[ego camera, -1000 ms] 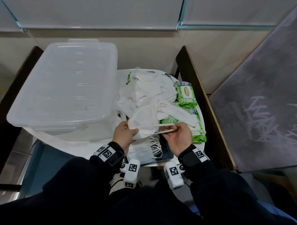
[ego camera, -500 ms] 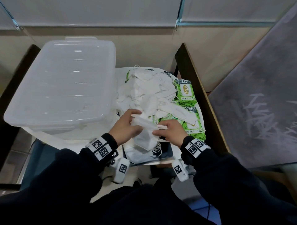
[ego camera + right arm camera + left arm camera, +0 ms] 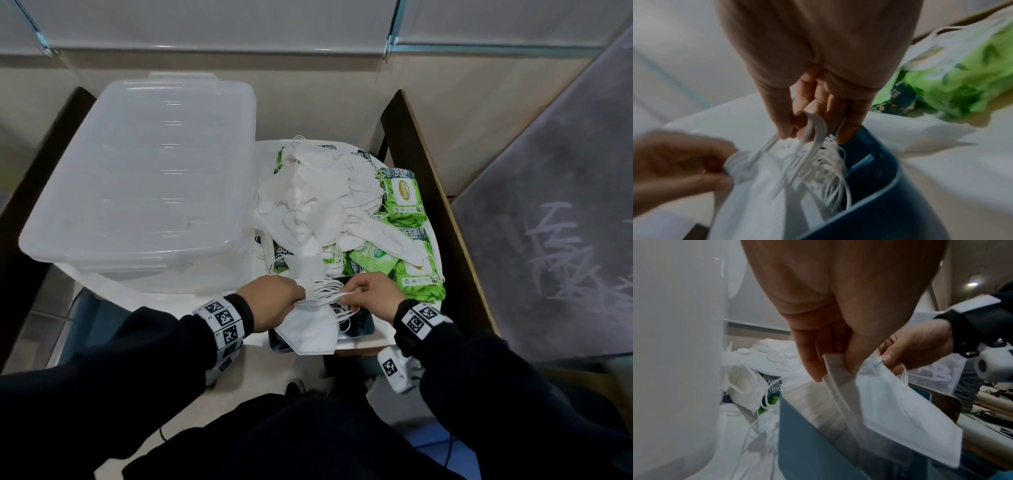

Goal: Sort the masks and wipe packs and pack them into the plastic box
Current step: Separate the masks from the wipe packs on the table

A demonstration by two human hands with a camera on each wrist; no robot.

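A white folded mask [image 3: 310, 330] hangs between my two hands over a dark blue tray [image 3: 359, 325] at the table's near edge. My left hand [image 3: 294, 298] pinches the mask's top edge [image 3: 835, 363]. My right hand [image 3: 352, 294] pinches its ear loops [image 3: 815, 128]. More white masks stand stacked in the tray [image 3: 879, 194], their loops bunched at the top. Behind lies a loose pile of masks [image 3: 318, 192] on green wipe packs [image 3: 402, 195]. The clear plastic box [image 3: 147, 178] sits at the left with its lid on.
A dark wooden rail [image 3: 431, 205] runs along the table's right side, and a grey board [image 3: 548, 222] stands beyond it. The white table top [image 3: 164, 301] shows in front of the box. Wipe packs [image 3: 962, 78] lie just right of the tray.
Both hands have drawn the mask from the pile's near edge towards me. It now hangs upright over the blue tray, held at its top edge and loops.
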